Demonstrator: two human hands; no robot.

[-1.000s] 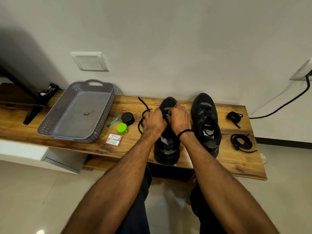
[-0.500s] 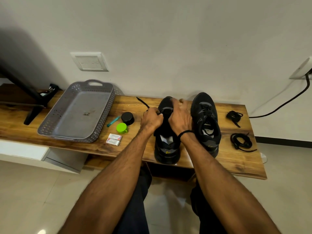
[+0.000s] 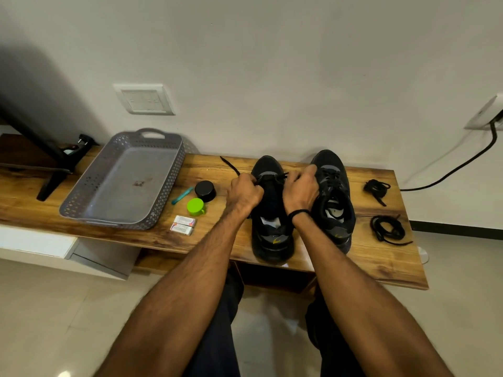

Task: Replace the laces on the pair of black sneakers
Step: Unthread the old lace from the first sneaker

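On the desk [image 3: 381,257] the left sneaker [image 3: 272,240] stands just beside the right sneaker [image 3: 330,164], and we see the left hand [image 3: 243,193] fisted round the lace [image 3: 230,165] and the right hand [image 3: 300,191] seemingly pinching its other end, a limp, light cord we judge best gripped near its stiff tip.

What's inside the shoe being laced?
Something white shows in the opening of the left sneaker; I cannot tell what. The left hand and right hand cover its sides, and the toe's inside is hidden.
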